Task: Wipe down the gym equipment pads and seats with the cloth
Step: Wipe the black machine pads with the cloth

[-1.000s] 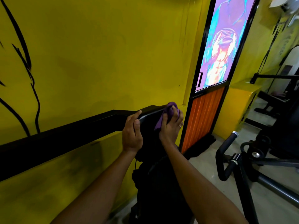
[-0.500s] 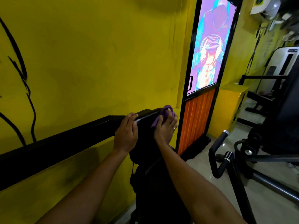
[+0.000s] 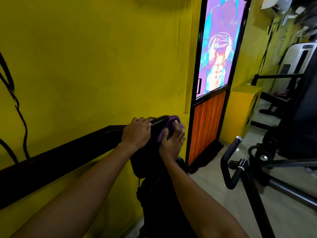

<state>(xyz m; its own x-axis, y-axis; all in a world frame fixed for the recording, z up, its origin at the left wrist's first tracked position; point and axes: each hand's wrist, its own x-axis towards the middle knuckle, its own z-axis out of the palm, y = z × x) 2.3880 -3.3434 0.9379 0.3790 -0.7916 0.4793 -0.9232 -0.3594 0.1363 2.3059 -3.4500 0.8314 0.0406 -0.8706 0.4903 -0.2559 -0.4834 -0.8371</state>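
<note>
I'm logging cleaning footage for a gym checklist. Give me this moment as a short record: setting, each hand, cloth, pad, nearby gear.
setting: gym corner, yellow wall, door with orange lower panel
left hand: grips the top edge of the black pad
right hand: holds the purple cloth bunched against the pad's top
nearby gear: curved black handlebar to the right
</note>
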